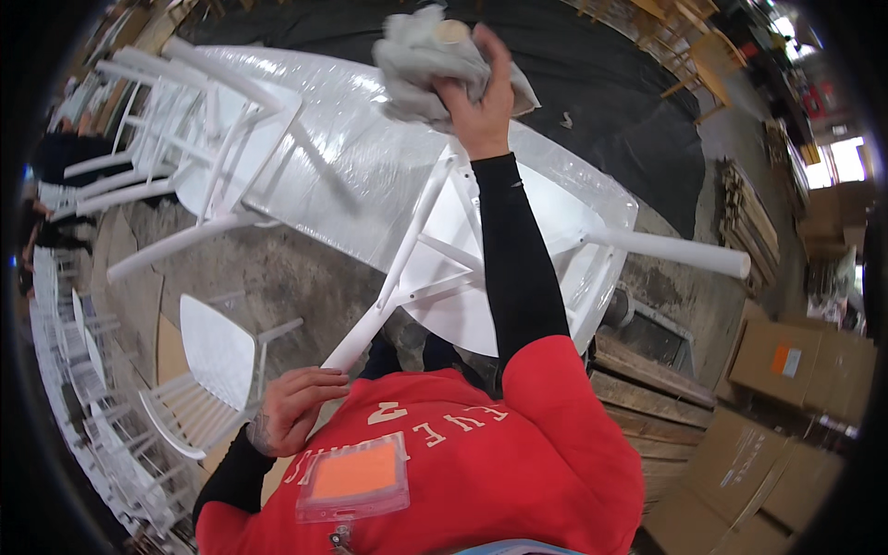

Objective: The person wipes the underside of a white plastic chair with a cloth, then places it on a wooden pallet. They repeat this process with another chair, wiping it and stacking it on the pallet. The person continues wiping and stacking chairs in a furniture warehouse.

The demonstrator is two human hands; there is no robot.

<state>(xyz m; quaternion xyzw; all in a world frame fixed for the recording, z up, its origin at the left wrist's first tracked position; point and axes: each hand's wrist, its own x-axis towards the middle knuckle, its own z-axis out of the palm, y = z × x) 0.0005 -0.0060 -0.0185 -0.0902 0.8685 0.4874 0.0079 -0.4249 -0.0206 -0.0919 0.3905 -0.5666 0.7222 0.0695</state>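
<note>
A white chair (462, 310) lies upside down on a table (351, 213) wrapped in clear plastic. My right hand (486, 106) reaches far forward, closed around a bunched grey-white cloth (421, 69). The cloth is wrapped about an upturned chair leg, whose round, pale end shows at the top of the folds. Low on the left, my left hand (298, 407) has its fingers bent over the tip of the near chair leg (356, 338). The fingers hide that tip. Another leg (675, 252) of the same chair sticks out to the right.
More white chairs (236, 157) are stacked upturned at the table's left end. An upright white chair (217, 356) stands on the floor at left, with rows of others beyond it. Wooden planks (647, 407) and cardboard boxes (777, 361) are at right. Black sheeting (610, 111) covers the floor behind.
</note>
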